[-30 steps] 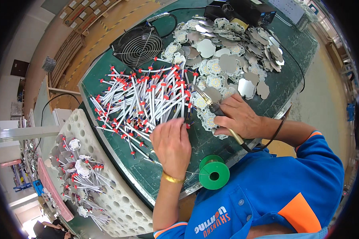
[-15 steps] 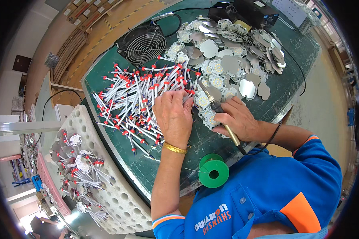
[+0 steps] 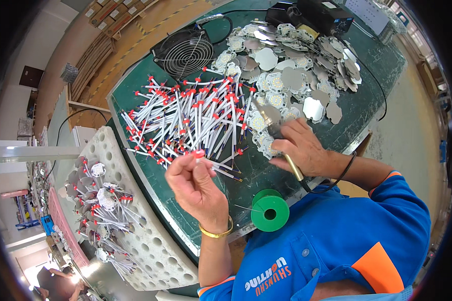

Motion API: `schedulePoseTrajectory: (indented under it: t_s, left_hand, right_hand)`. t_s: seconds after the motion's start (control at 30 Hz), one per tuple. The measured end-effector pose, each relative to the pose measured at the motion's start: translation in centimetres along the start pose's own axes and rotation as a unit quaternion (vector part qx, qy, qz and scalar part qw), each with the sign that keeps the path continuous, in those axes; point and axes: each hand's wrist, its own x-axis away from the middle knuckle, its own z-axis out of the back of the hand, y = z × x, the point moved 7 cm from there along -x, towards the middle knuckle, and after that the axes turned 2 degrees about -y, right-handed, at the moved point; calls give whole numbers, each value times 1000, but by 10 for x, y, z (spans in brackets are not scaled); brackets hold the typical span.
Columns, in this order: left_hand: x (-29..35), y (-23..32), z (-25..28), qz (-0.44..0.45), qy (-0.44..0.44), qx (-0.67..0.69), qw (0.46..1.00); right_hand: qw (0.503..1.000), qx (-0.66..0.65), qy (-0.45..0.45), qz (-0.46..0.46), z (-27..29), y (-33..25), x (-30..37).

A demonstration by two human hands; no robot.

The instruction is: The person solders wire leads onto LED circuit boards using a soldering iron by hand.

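Note:
My left hand [image 3: 198,188] is raised over the near edge of a heap of white wire leads [image 3: 186,115] with red rings. Its thumb and fingers pinch one white wire lead with a red ring [image 3: 198,154]; part of that lead is hidden by the fingers. In my right hand [image 3: 304,150] is a soldering iron [image 3: 293,168] with a brass-coloured handle end, its tip pointing up and left over the LED boards [image 3: 273,83]. A green solder spool [image 3: 270,213] stands at the table's near edge, a strand of solder sticking out leftward.
A black fan [image 3: 186,52] stands behind the leads, and a black box [image 3: 326,17] at the far edge. Left of the green table [image 3: 371,90], a pale perforated board [image 3: 155,251] carries LED boards with leads attached [image 3: 105,198]. The iron's cord [image 3: 344,173] loops by my right forearm.
My left hand has drawn back toward me and left from the heap, turned palm up, and now pinches a wire lead. My right hand keeps the soldering iron in nearly the same place.

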Motion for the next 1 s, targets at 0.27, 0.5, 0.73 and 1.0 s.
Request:
schedulePoseTrajectory:
  t_s: [0.27, 0.5, 0.73, 1.0]
  left_hand:
    - [38, -54, -13, 236, -225, -61, 943]
    - [50, -65, -24, 276, -266, 24, 923]
    - [51, -64, -25, 296, -275, -14, 915]
    - [57, -70, -24, 316, -272, 21, 909]
  right_hand:
    - [997, 46, -55, -4, -7, -8, -2]
    - [998, -13, -67, 5, -12, -9, -2]
    - [996, 63, -63, -7, -4, -8, -1]
    - [997, -21, -36, 68, -11, -13, 2]
